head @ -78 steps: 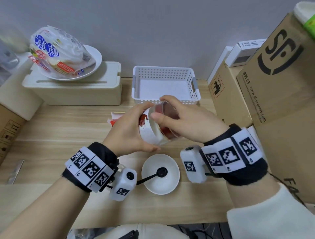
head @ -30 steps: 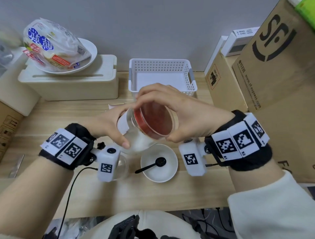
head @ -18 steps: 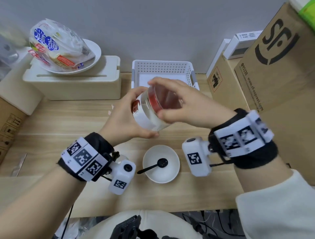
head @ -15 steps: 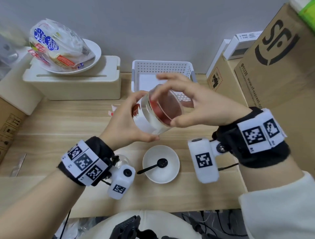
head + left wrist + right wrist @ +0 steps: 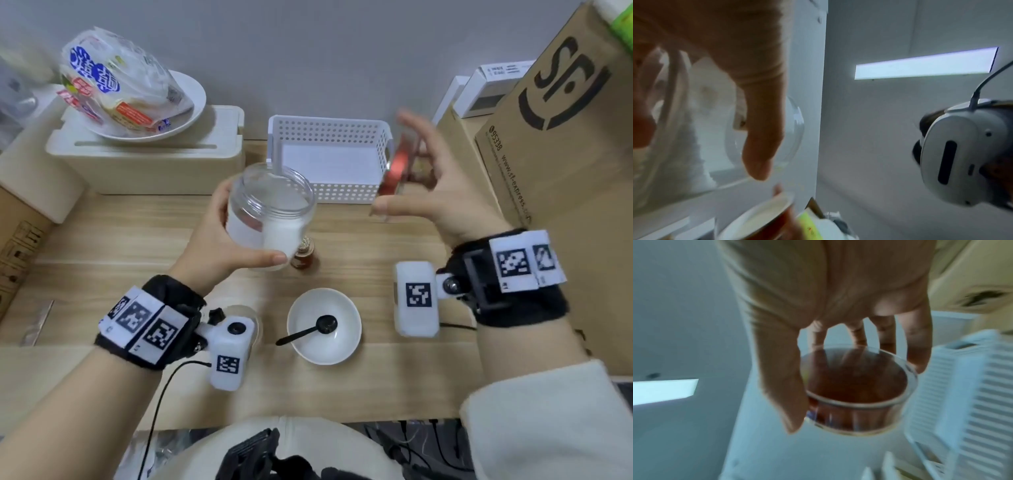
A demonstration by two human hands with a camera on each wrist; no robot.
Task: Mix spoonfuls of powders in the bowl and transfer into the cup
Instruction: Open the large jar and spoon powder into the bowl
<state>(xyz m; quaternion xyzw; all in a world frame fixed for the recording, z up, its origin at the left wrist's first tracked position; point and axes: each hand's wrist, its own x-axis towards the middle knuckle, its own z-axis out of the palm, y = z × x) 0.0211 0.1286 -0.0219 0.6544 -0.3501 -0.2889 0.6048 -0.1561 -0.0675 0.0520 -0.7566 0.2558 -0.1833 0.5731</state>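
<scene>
My left hand [image 5: 219, 246] grips a clear jar [image 5: 270, 216] of white powder, its mouth open and tilted toward me above the table; the left wrist view shows my thumb [image 5: 760, 129] across the jar [image 5: 684, 129]. My right hand [image 5: 428, 198] holds the jar's red lid [image 5: 394, 174] off to the right, near the basket; in the right wrist view the lid [image 5: 857, 391] sits between thumb and fingers. A white bowl [image 5: 346, 349] with a black spoon [image 5: 308, 332] lies near the front edge. A clear cup [image 5: 253, 315] stands partly hidden behind my left wrist camera.
A small brown bottle [image 5: 303, 257] stands behind the bowl. A white slotted basket [image 5: 329, 161] sits at the back. Cardboard boxes [image 5: 555, 137] line the right side. At the back left a cream box [image 5: 147, 161] carries a plate [image 5: 191, 113] with a bagged packet [image 5: 113, 85].
My right hand has taken the red lid off the jar and carried it to the right. The left hand lowered the open jar slightly, uncovering the small brown bottle.
</scene>
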